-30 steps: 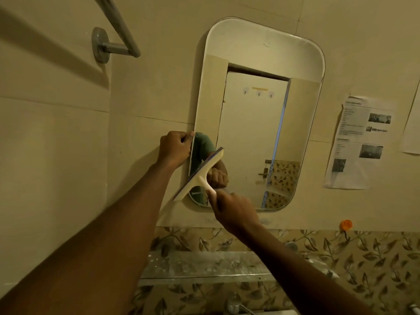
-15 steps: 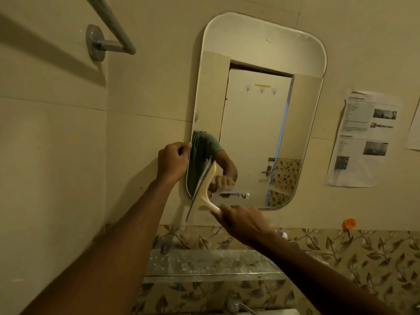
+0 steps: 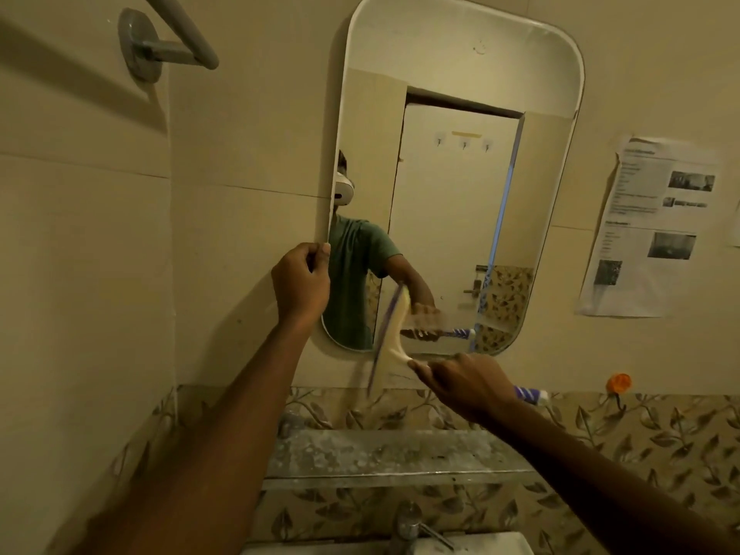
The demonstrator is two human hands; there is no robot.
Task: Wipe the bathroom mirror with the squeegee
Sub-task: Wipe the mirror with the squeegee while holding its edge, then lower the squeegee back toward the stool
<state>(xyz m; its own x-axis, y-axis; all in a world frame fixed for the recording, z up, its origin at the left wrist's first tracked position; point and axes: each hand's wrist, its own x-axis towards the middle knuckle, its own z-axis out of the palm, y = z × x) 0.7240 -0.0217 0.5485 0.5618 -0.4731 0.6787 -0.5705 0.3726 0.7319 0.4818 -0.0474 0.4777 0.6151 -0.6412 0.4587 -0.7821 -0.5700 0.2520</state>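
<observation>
A tall mirror (image 3: 452, 186) with rounded corners hangs on the beige tiled wall. My left hand (image 3: 300, 280) grips its left edge near the bottom. My right hand (image 3: 464, 384) is closed on the handle of a cream squeegee (image 3: 390, 334) with a purple blade. The blade stands almost upright, blurred by motion, across the mirror's lower left corner and bottom edge. The mirror reflects my arm, the squeegee and a white door.
A glass shelf (image 3: 400, 454) sits under the mirror, holding a purple-striped tube (image 3: 528, 394). Below it are a tap (image 3: 408, 526) and a basin rim. A towel bar (image 3: 176, 38) juts out at upper left. A printed paper (image 3: 648, 226) and an orange hook (image 3: 618, 382) are at right.
My right hand has dropped lower and to the right, turning the squeegee blade from a slant to nearly upright at the mirror's bottom edge. My left hand stays on the mirror's edge.
</observation>
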